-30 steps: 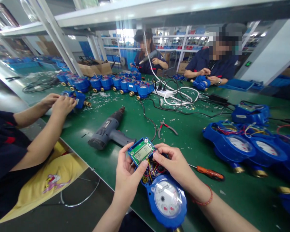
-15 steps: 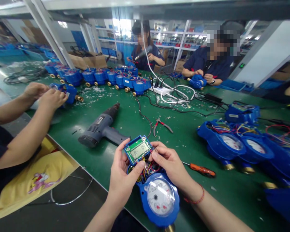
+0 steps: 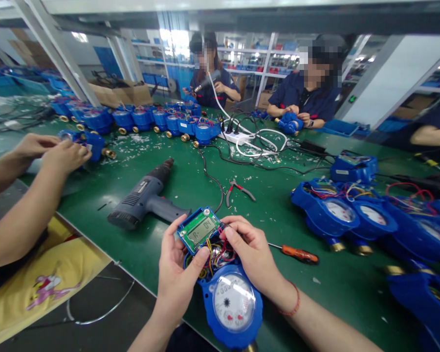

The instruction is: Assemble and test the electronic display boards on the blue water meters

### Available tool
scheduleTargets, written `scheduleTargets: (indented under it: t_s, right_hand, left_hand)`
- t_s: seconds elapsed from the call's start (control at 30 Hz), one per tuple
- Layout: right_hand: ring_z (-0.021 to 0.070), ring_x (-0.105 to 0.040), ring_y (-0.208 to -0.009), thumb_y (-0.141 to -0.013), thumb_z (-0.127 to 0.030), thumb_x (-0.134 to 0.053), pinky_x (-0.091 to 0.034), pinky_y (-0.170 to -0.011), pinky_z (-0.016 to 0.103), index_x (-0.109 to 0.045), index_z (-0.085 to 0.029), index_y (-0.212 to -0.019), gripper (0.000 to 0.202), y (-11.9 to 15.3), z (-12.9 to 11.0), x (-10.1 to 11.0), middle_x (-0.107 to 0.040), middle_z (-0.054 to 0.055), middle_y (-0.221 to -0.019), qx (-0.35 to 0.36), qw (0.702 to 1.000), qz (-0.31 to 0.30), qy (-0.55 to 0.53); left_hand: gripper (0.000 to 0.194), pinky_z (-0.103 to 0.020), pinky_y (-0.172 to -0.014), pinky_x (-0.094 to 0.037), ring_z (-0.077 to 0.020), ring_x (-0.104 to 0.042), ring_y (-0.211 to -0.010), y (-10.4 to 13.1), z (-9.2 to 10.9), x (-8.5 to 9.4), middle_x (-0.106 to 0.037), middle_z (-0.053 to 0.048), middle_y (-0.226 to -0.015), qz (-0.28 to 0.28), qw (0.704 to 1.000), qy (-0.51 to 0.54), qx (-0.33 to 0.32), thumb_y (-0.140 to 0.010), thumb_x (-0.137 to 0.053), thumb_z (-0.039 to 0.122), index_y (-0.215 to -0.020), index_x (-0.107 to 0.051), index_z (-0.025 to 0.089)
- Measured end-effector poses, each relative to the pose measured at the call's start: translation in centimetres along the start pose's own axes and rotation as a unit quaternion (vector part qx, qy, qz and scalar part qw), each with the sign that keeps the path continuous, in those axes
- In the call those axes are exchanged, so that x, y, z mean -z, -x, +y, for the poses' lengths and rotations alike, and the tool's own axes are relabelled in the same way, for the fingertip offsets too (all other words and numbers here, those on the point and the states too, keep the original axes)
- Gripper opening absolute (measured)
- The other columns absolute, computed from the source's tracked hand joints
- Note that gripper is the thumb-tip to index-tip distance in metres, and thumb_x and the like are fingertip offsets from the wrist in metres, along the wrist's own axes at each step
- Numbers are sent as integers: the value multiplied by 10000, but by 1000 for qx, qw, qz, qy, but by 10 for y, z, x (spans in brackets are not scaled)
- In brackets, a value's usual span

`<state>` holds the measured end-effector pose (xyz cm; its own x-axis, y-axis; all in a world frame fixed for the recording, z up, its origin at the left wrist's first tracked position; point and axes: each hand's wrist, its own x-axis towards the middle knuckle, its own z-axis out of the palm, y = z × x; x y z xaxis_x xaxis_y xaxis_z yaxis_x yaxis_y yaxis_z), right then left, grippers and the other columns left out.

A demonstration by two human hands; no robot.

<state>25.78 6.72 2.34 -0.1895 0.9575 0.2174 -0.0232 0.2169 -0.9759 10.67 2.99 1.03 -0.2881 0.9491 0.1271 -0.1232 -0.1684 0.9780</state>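
Note:
A blue water meter (image 3: 233, 302) with a round white dial lies below my hands, its wire-filled compartment uncovered. My left hand (image 3: 181, 269) grips the green circuit board with a lit display (image 3: 200, 232), thumb at its lower edge and fingers behind it. The board is tilted above the coloured wires (image 3: 220, 254). The thumb and fingers of my right hand (image 3: 245, 247) pinch together at the board's right edge, by the wires; the exact item between the fingertips is too small to tell.
A heat gun (image 3: 143, 195), red-handled cutters (image 3: 240, 191) and an orange screwdriver (image 3: 300, 254) lie on the green table (image 3: 190, 171). More meters (image 3: 337, 210) stand right and behind. A co-worker's hands (image 3: 64, 151) hold a meter at left; a power strip (image 3: 235, 136) sits behind.
The whole view has shifted slightly, so most things appear further left. My hands keep nearly the same hold on the board and wires.

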Motion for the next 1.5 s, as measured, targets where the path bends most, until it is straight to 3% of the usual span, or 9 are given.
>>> scheduleTargets:
  t_s: [0.27, 0.5, 0.67, 0.83, 0.93, 1.07, 1.13, 1.5]
  right_hand:
    - [155, -585, -948, -950, -315, -521, -426, -853, 290, -713, -202, -795, 272, 1, 0, -1, -632, 47, -975, 28, 999, 41, 12]
    - [144, -574, -886, -940, -314, -540, -433, -798, 273, -658, -182, -739, 267, -2, 1, 4, -617, 38, -928, 34, 997, 73, 1]
    - [131, -556, -829, -912, -247, -552, -430, -771, 265, -579, -177, -682, 242, -6, 0, 11, -590, 16, -871, 53, 996, 69, 10]
    - [166, -562, -934, -900, -207, -528, -448, -848, 320, -617, -202, -940, 98, -4, -6, 13, -604, 36, -952, 109, 992, 28, 53]
    - [197, -537, -1032, -913, -201, -507, -450, -907, 382, -653, -200, -1063, 209, -3, -11, 14, -583, 79, -1106, 181, 968, -28, 169]
    - [260, -462, -1157, -938, -208, -478, -416, -959, 471, -622, -146, -1191, 298, -2, -16, 15, -512, 139, -1291, 256, 887, -68, 377]
    - [283, -444, -1180, -938, -209, -477, -402, -967, 488, -610, -125, -1219, 321, -1, -18, 14, -498, 154, -1315, 261, 868, -66, 417]
    - [290, -395, -1194, -933, -196, -489, -409, -979, 509, -612, -128, -1201, 303, 0, -22, 13, -481, 153, -1320, 288, 849, -76, 436]
  left_hand:
    - [592, -147, -884, -495, -126, -666, -1022, 1, -5, 0, -693, 0, -1163, 15, 999, 37, -2, -740, -802, 246, -1263, -529, 295]
    - [577, -148, -894, -492, -116, -667, -1013, 1, -5, 2, -691, 4, -1153, 9, 999, 41, -9, -745, -798, 227, -1253, -534, 291]
    - [604, -201, -870, -519, -161, -676, -998, 1, -4, 2, -687, -24, -1150, 2, 999, 38, 3, -723, -812, 246, -1255, -527, 271]
    - [603, -227, -859, -525, -178, -681, -986, 2, -1, 1, -691, -35, -1131, -6, 1000, 24, 15, -739, -794, 260, -1264, -498, 246]
    - [626, -252, -857, -533, -196, -681, -992, 2, 1, 0, -688, -48, -1132, -7, 1000, 12, 12, -733, -795, 265, -1274, -481, 233]
    - [607, -244, -829, -545, -185, -690, -960, 2, 2, -2, -693, -42, -1101, -6, 1000, 3, -4, -736, -789, 255, -1258, -479, 233]
    - [592, -231, -823, -544, -176, -692, -955, 2, 2, -3, -697, -33, -1083, -6, 1000, -1, -10, -737, -787, 248, -1246, -485, 236]
    - [596, -251, -821, -552, -203, -685, -990, 4, 2, -1, -682, -55, -1123, -12, 1000, 10, -16, -746, -783, 260, -1261, -485, 231]
